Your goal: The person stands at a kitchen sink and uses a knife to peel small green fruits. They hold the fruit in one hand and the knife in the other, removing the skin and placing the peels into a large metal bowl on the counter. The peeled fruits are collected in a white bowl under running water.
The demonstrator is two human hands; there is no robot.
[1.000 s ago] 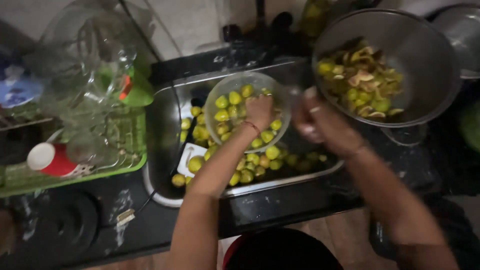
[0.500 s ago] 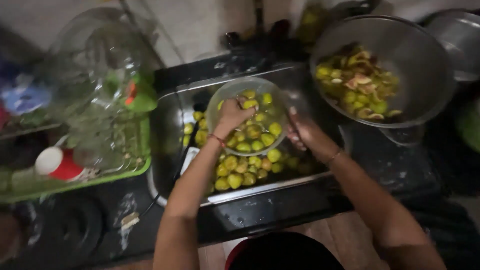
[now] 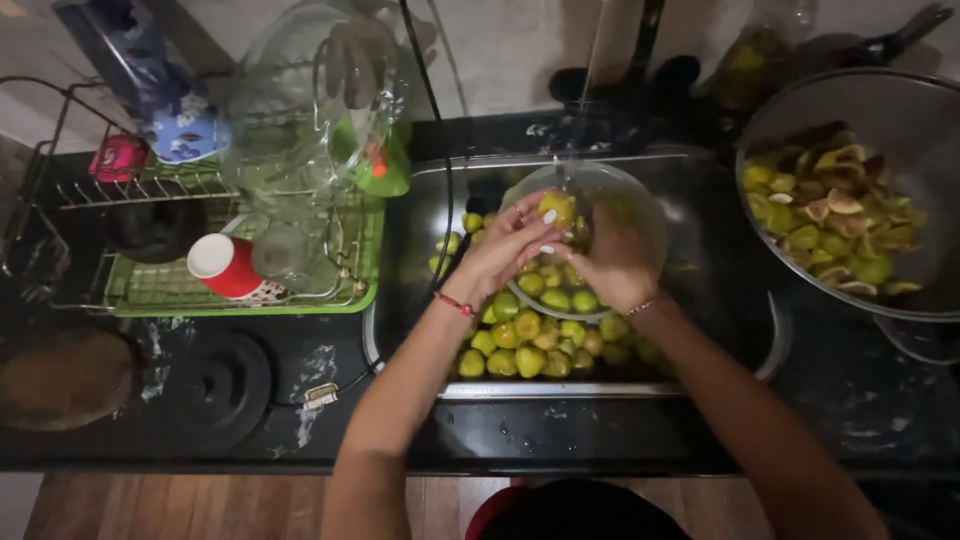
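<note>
While both hands meet over the sink [image 3: 420, 200], the left hand [image 3: 505, 245] pinches one small yellow-green fig [image 3: 557, 208] at its fingertips, and the right hand [image 3: 610, 265] curls in just beside it; its fingers are bent toward the same fruit, but I cannot tell whether they actually grip it. The fig sits directly above the glass bowl [image 3: 650, 215], which stands inside the sink, half full of more figs.

Handling, as a judgement: light, soft-skinned, easily bruised, likely wet and slick over a sink. Best held round the belly with fingertip pads, low squeeze; the stem end probably gives a firmer pinch point. The bowl looks glass, so fragile and slippery when wet.

Loose figs [image 3: 530, 345] lie in the sink basin, in front of and under the bowl. Right of the sink, a big metal bowl [image 3: 900, 110] holds cut fig pieces [image 3: 830, 235].

Left of the sink: green dish rack [image 3: 160, 290] carrying a red cup [image 3: 228, 268] on its side, upturned clear glassware [image 3: 300, 110], a small red box-shaped item [image 3: 118, 158] at the far left end. No readable labels or signs in view; only a blue-and-white patterned cloth or packet [image 3: 170, 120] behind the rack.
</note>
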